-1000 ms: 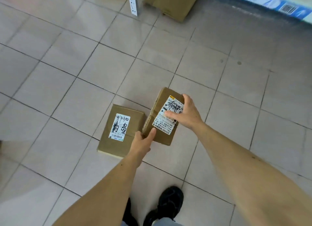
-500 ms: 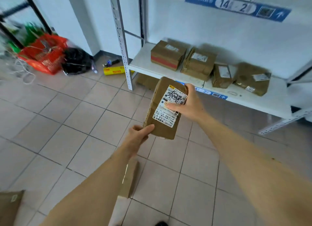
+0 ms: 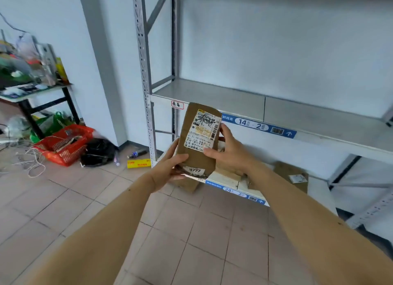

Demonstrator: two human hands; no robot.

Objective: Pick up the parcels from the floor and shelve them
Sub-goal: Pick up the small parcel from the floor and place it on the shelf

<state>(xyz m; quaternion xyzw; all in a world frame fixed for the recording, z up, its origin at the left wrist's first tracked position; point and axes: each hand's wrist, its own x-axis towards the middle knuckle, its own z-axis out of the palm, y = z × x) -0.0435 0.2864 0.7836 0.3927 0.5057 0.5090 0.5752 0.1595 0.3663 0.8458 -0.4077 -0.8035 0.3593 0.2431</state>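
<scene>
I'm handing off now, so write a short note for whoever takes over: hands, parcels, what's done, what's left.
Left hand grips the held parcel at its lower left; right hand grips its right side.
Parcel is upright, label toward the camera, in front of the shelf labelled 14-2, which looks bare.
Another parcel already sits on the lower shelf.
Left: set the held parcel on a shelf. No parcels on the floor in view; check out of frame.

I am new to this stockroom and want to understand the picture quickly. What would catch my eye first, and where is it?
First, the brown parcel at the centre, held upright by the left hand and right hand before a grey shelf with a blue label. Next, the red basket on the floor at left, beside a black bag.
</scene>
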